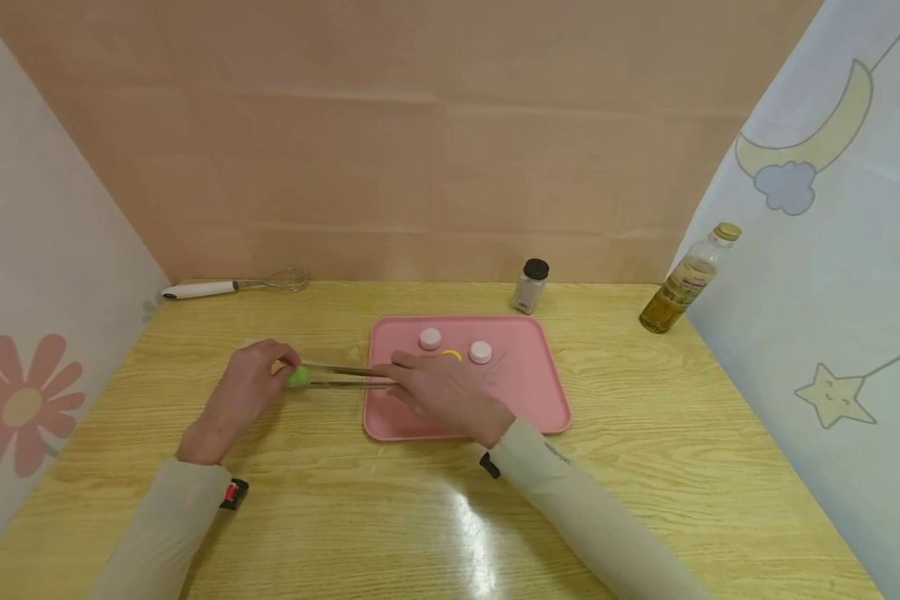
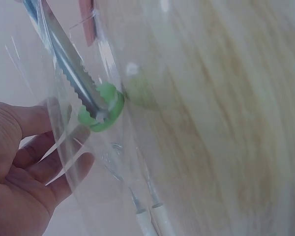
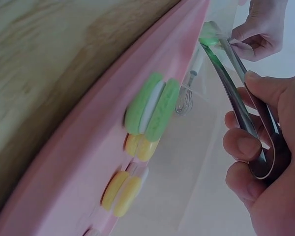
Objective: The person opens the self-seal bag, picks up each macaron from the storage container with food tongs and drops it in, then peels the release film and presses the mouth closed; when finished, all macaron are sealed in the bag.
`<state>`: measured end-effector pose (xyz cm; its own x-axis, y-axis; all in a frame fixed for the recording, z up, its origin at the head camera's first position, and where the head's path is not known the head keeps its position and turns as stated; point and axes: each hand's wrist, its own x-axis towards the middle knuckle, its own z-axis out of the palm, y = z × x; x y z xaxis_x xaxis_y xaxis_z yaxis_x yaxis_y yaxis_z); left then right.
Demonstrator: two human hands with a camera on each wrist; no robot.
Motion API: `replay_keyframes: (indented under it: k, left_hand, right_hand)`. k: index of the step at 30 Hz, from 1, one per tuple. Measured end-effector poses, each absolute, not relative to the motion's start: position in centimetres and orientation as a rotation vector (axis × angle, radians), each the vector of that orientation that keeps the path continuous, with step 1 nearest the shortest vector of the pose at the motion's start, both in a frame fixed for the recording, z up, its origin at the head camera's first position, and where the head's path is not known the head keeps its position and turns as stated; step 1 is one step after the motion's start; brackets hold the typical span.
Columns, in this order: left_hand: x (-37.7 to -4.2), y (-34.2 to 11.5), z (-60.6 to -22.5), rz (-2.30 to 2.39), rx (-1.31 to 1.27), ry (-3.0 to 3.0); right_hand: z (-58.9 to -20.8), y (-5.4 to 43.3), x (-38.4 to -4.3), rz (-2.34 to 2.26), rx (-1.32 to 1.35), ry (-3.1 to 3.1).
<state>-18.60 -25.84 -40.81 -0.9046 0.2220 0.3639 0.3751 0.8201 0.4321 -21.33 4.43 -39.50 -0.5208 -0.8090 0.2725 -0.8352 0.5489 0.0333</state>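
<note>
My right hand (image 1: 450,392) grips metal tongs (image 3: 236,98) over the pink tray (image 1: 547,408). Between the tong tips is a green macaron (image 2: 117,105), left of the tray and seen through clear film in the left wrist view. My left hand (image 1: 251,379) pinches a clear plastic bag (image 2: 64,147) by its edge, close to the macaron. Two pale pink macarons (image 1: 481,352) and part of a yellow one (image 1: 451,355) show on the tray in the head view. Another green macaron (image 3: 152,108) lies there beside yellow ones (image 3: 120,194) in the right wrist view.
A whisk (image 1: 232,286) with a white handle lies at the table's back left. Behind the tray stands a small black-capped jar (image 1: 528,290). An oil bottle (image 1: 682,287) is at the back right, by the patterned wall covering (image 1: 832,292).
</note>
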Motion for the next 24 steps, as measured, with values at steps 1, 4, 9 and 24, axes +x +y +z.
replay_keyframes:
  k: [1, 4, 9, 24]
  left_hand:
    - [-18.6, -25.8, -40.8, -0.732, -0.462, -2.7]
    - [-18.6, -25.8, -40.7, -0.733, -0.478, -2.684]
    - [-18.6, -25.8, -40.7, -0.732, -0.481, -2.676]
    - [-18.5, -25.9, -40.7, -0.725, -0.486, -2.662]
  right_hand:
    - [-39.5, 4.3, -21.4, 0.157, 1.374, -2.539]
    - [-39.3, 4.0, -21.4, 0.175, 1.374, -2.567]
    - [-39.1, 3.6, -21.5, 0.227, 1.385, -2.603]
    - [-39.5, 3.0, -21.8, 0.192, 1.414, -2.588]
